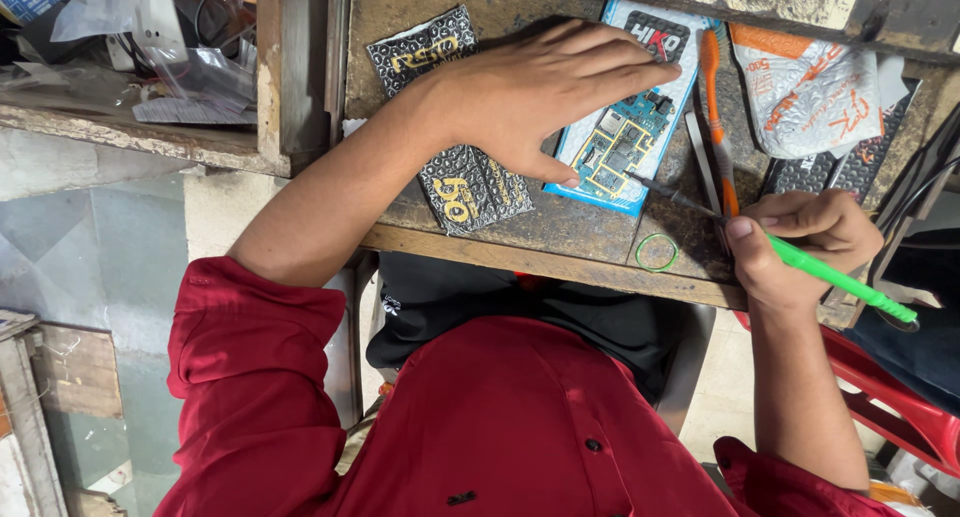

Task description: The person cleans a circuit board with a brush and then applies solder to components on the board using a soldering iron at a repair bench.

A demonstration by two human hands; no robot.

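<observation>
My left hand (535, 97) lies flat, fingers spread, pressing down on a blue circuit board (620, 147) that rests on a light blue pad on the worn wooden bench (560, 227). My right hand (800, 242) grips a green-handled tool (845, 282) like a pen. The tool's thin metal tip (665, 190) touches the lower right edge of the board, close to my left thumb.
A black and gold foil pouch (470, 192) lies under my left wrist. An orange toothbrush (715, 107), metal tweezers (700, 162), a silver and orange packet (810, 87) and a green rubber band (657, 251) lie on the bench. Cluttered shelf at upper left; red chair at right.
</observation>
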